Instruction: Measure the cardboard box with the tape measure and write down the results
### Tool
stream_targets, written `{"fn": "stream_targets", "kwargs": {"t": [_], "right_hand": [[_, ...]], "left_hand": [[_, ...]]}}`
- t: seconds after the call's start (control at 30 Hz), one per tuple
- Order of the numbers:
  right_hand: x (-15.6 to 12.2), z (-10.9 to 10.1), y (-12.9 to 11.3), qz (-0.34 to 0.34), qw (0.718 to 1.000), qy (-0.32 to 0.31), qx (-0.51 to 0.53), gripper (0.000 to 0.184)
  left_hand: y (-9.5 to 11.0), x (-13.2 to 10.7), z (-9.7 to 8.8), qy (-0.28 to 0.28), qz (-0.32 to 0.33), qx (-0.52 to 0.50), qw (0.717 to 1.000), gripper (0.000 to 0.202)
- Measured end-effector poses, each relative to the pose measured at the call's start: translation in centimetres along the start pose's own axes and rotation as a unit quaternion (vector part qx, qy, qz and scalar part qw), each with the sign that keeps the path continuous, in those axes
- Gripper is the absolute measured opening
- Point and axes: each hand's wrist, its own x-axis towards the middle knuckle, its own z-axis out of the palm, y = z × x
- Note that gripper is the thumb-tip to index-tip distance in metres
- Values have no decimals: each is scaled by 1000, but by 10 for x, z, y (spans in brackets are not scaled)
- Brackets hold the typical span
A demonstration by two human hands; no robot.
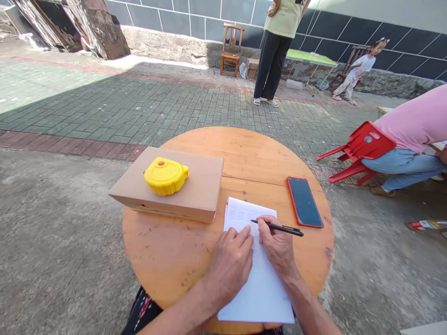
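My right hand (277, 244) grips a black pen (279, 228), its tip resting on the upper part of a white sheet of paper (260, 288) that bears faint handwriting. My left hand (230, 263) lies on the paper's left side, fingers stretched forward and flat, pinning it to the round wooden table (167, 251). A flat cardboard box (195, 195) sits on the table's left, with a yellow tape measure (165, 176) on top. A red-cased phone (304, 201) lies face up just right of the paper.
A person in a pink shirt (414, 123) sits on a red plastic chair (356, 151) to the right. Another person (277, 46) stands at the back by a wooden chair (231, 50) and a green table (310, 58). A child (352, 72) walks beyond.
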Motion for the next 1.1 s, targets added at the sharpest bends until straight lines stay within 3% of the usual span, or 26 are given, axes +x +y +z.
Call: {"fn": "stream_targets", "kwargs": {"t": [1.1], "right_hand": [[0, 0, -3, -7, 1000, 1, -26, 21]], "left_hand": [[-1, 1, 1, -5, -6, -5, 1000, 23]]}}
